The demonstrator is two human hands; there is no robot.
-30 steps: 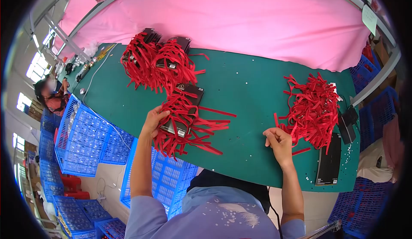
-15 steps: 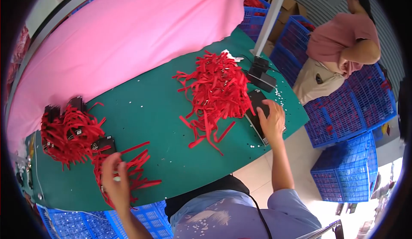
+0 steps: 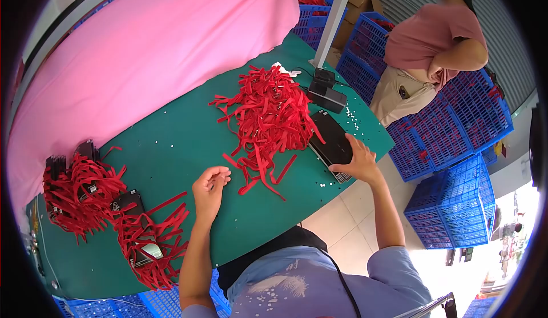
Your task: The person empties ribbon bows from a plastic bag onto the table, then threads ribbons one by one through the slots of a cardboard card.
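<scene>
My right hand [image 3: 362,161] rests on the front end of a stack of flat black cards [image 3: 327,134], thumb and fingers spread across it. My left hand [image 3: 209,193] is over the middle of the green table, fingers loosely bent, with nothing visible in it. Between the hands and further back lies a large tangled heap of red ribbons [image 3: 271,109], its edge touching the black stack. Several black pieces with red ribbons [image 3: 85,195] are piled at the table's left. Nearer me, another ribboned bunch [image 3: 151,249] has a shiny face showing.
A black device [image 3: 327,94] with cables stands by a white post [image 3: 334,21]. White specks dot the green table [image 3: 188,175]. Pink cloth [image 3: 154,49] hangs along the far side. Blue crates [image 3: 451,204] stand at the right, near a person [image 3: 428,41] in a pink top.
My left hand has left the front ribboned bunch and moved right, uncovering its shiny face. My right hand has shifted to the black stack's near end. The whole view has shifted slightly.
</scene>
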